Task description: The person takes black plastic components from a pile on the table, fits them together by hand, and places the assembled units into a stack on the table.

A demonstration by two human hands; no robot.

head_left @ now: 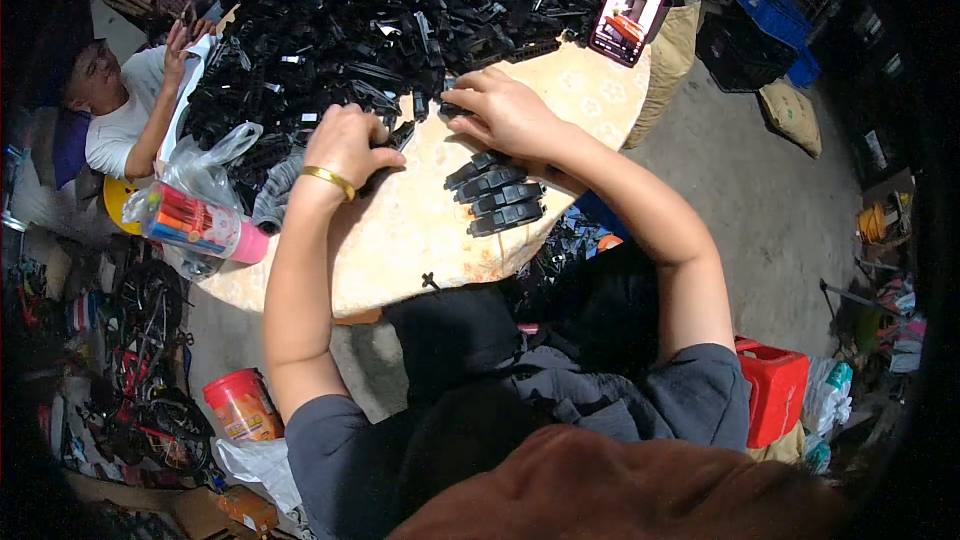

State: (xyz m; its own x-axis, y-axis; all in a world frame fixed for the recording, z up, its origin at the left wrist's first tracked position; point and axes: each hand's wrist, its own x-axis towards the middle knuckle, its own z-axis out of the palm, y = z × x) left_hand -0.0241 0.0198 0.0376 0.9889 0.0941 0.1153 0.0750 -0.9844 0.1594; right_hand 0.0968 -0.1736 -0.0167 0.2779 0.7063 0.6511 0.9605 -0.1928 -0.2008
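Over the counter (398,240), the left hand (342,148), fingers nearly closed, grips a black part (402,133); the right hand (505,114), fingers half-curled, hold indeterminable, lies beyond aligned black pieces (500,201).

Glossy black plastic parts (380,0), smooth-looking table cover (400,230)
By the cover's left edge I see a crinkled plastic bag (205,172); the bracelet (330,179) looks like shiny metal.

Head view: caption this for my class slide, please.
Left hand and right hand at a heap of black parts on a patterned table.
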